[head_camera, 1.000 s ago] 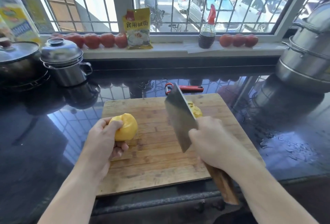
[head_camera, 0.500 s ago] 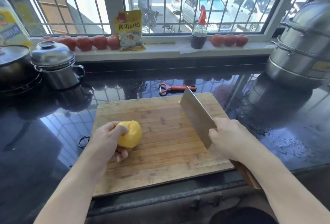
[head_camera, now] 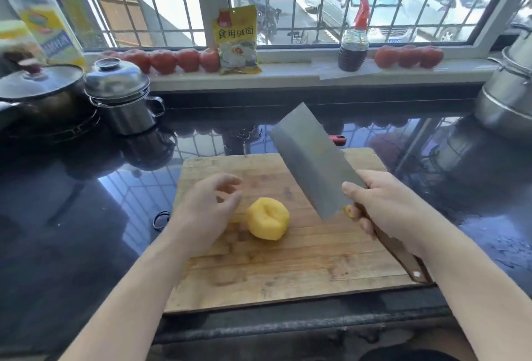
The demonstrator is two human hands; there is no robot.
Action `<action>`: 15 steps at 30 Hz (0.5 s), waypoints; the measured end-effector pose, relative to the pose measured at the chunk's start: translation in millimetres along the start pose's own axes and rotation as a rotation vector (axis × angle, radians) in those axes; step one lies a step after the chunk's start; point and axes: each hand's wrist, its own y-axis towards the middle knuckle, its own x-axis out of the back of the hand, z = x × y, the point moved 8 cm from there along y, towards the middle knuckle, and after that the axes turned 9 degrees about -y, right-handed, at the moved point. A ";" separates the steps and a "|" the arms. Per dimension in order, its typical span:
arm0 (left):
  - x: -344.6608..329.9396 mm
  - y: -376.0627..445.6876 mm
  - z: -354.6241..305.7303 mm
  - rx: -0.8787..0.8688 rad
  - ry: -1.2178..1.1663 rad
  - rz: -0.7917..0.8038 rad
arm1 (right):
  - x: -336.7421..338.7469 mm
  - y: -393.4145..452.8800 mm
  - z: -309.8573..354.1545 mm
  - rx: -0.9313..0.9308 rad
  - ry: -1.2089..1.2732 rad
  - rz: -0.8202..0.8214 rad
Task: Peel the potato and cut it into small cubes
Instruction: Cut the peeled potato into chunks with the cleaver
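Since half a second ago the left hand [head_camera: 205,211] has let go of the potato [head_camera: 267,219], and the cleaver [head_camera: 312,160] has swung up and back toward the middle of the frame.

On the dark desk [head_camera: 72,217] the wooden cutting board [head_camera: 288,274] fills the lower centre. Over its upper right the cleaver's blade hangs flat-side to the camera, tip pointing to the upper left, clear of the wood. The right hand [head_camera: 385,205] grips its handle with fingers wrapped fully round it. The left hand hovers at centre left, fingers loosely spread and holding nothing (motion blur smears the fingertips).

The peeled yellow potato sits on the board just right of that hand and below-left of the blade's lower corner, between the two hands. It looks roundish, with no clear long axis. The left hand is plainly the nearer, so I judge it must pin the potato before the blade comes down.
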 end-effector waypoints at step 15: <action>38.8 -29.1 -55.3 -0.299 -0.515 -0.514 | 39.8 -28.1 5.5 0.690 -1.115 -0.805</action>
